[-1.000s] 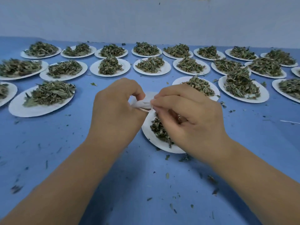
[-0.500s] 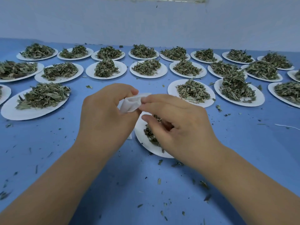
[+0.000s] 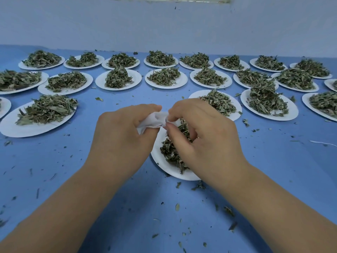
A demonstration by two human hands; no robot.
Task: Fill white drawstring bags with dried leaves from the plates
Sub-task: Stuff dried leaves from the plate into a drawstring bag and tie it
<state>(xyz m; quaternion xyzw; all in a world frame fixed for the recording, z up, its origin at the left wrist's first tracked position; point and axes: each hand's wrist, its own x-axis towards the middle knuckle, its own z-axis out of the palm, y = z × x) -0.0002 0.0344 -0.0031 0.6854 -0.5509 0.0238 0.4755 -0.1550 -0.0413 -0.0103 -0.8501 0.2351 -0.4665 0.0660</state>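
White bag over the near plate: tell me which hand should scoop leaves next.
Right, probably. The right hand sits over the leaves on the near plate and only pinches the white bag at its edge; the left hand grips most of the bag, so it suits holding.

No readable text or number on the white bag [image 3: 155, 121] or plates [image 3: 137, 79], seemingly.

The right hand [image 3: 206, 136] covers much of the nearest plate [image 3: 158, 161] and its leaves [image 3: 169, 152]. The white bag [image 3: 155, 121] is mostly bunched inside the left hand [image 3: 124, 136], so what it holds cannot be told. The picture cuts off the left-edge plate [image 3: 6, 108] and the right-edge plate [image 3: 329, 84].
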